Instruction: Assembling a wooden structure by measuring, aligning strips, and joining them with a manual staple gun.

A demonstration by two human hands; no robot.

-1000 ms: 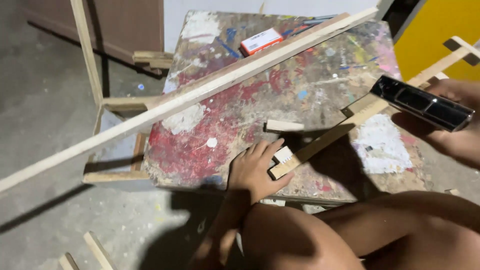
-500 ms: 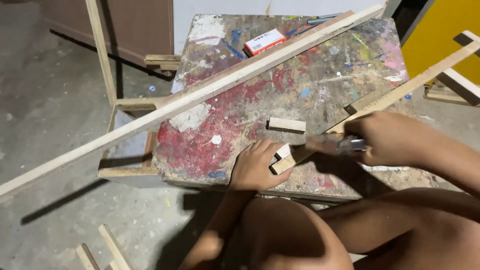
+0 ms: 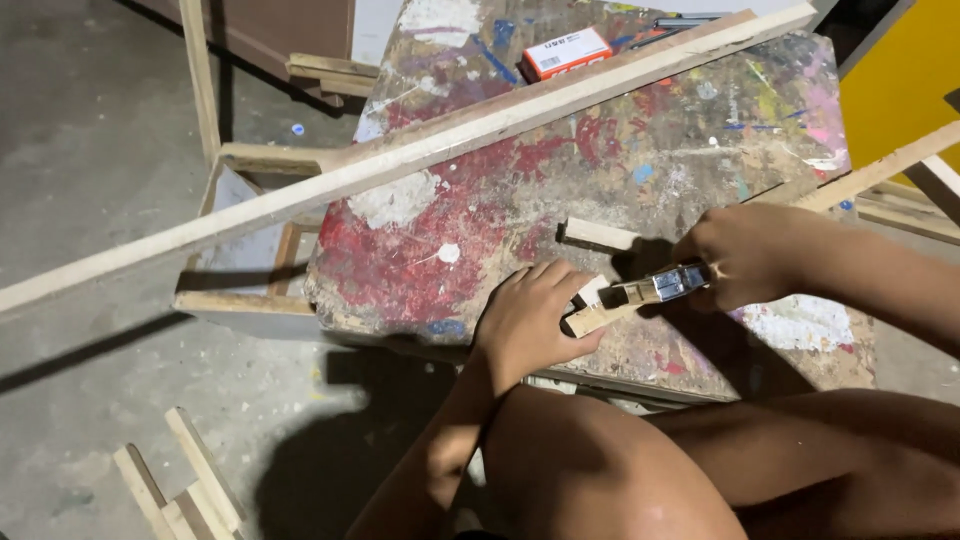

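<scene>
Wooden strips: two on the table (image 3: 500, 220). Left hand (image 3: 530, 320) grips one strip (image 3: 595, 315); right hand (image 3: 745, 255) clutches a metal stapler (image 3: 660, 288).

You have a pale wooden strip (image 3: 598, 312) lying slantwise at the frame's lower middle, and a shiny metal stapler (image 3: 665, 286) pressed onto its near end.

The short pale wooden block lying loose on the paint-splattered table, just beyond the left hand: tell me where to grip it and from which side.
Pinch the short pale wooden block across its two long edges near the middle, coming down from above. It lies flat on the paint-splattered table, so only its narrow width probably suits a pinch. The left hand is nearest it, and the right hand holds a metal stapler.
</scene>
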